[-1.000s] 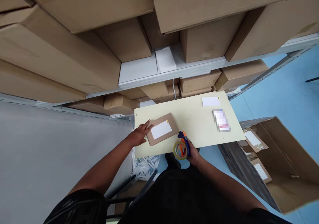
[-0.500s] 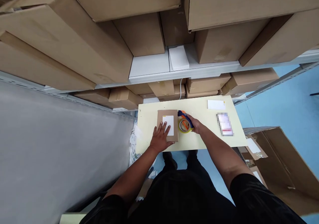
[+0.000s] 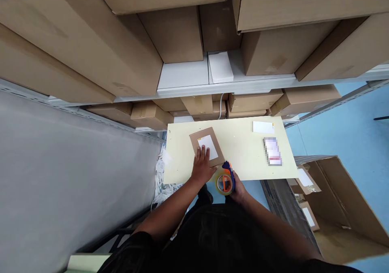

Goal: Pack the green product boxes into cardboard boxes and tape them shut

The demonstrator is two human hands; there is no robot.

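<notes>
A small cardboard box (image 3: 198, 140) with a white label (image 3: 212, 150) on top lies turned at an angle on the cream table. My left hand (image 3: 201, 165) rests on the box and its label, fingers stretched out flat. In my right hand (image 3: 238, 188) is a blue and orange tape dispenser (image 3: 227, 167) with a roll of clear yellowish tape. The dispenser is at the table's front edge, close to the box's near right corner. My right fingers are partly hidden behind it.
On the right of the table (image 3: 243, 143) lie a white card (image 3: 263, 127) and a pixelated phone-like object (image 3: 272, 151). Shelves with cardboard boxes (image 3: 170, 34) stand behind and overhang the table. A large open carton (image 3: 349, 224) holding labelled boxes stands at lower right.
The small box has turned anticlockwise under my left hand. My right hand has brought the tape dispenser from beside the box toward me, to the table's front edge.
</notes>
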